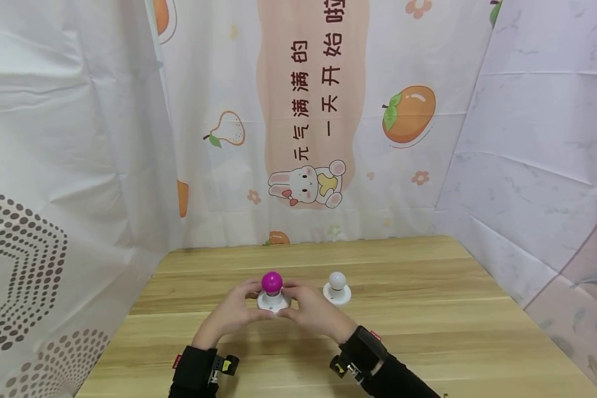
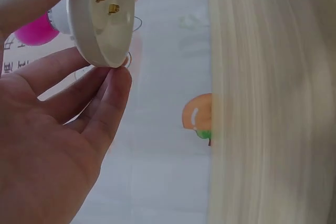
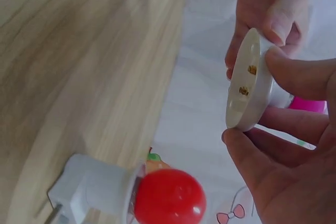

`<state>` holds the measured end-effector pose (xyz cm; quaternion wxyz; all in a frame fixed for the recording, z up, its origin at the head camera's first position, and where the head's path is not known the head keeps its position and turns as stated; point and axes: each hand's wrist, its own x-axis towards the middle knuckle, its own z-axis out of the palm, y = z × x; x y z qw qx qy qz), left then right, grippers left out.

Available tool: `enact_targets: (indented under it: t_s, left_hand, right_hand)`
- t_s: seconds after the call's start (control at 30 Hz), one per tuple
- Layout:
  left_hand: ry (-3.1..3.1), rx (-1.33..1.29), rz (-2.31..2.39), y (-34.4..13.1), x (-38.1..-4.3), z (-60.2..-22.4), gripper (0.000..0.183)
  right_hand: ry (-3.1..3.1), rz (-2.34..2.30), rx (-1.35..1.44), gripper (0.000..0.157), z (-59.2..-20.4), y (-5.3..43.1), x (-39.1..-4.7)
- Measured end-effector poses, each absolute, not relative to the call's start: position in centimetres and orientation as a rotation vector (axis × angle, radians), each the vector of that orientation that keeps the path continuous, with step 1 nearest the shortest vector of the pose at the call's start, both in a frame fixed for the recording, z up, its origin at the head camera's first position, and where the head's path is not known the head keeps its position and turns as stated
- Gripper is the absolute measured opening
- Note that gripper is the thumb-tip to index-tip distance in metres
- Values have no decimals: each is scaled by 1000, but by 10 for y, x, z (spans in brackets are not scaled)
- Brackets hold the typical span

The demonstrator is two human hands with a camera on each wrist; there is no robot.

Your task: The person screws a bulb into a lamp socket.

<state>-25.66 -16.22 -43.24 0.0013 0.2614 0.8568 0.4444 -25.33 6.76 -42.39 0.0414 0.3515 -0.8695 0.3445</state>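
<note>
A magenta light bulb (image 1: 272, 282) sits upright in a round white lamp holder (image 1: 273, 302), held above the table between both hands. On its left side, the left hand (image 1: 235, 305) grips the rim with thumb and fingers. The right hand (image 1: 314, 308) pinches the rim from the other side. Both wrist views show the holder's hollow underside (image 2: 113, 27) with two brass-coloured contacts. To the right of the right hand, a white bulb (image 1: 337, 280) stands on the table in another round white lamp holder (image 1: 336, 297).
A wood-grain table (image 1: 428, 331) lies below the hands, with a printed curtain (image 1: 408, 182) behind it. In the right wrist view, a red bulb (image 3: 170, 196) sits in a grey-white socket (image 3: 100, 184) near the table; I cannot place it in the head view.
</note>
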Motion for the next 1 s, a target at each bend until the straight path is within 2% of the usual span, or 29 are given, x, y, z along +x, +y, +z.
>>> enact_targets:
  t_s: [0.53, 0.77, 1.0]
  left_hand:
    - [2650, 802, 1338, -170, -264, -449, 48]
    - [2621, 803, 1326, -171, -267, -456, 44]
    - [2543, 825, 1337, -169, -268, -461, 50]
  right_hand:
    - [-2755, 958, 988, 37, -445, 50, -252]
    - [-2782, 997, 978, 29, -451, 50, -253]
    - [-2837, 970, 936, 31, -459, 49, -253]
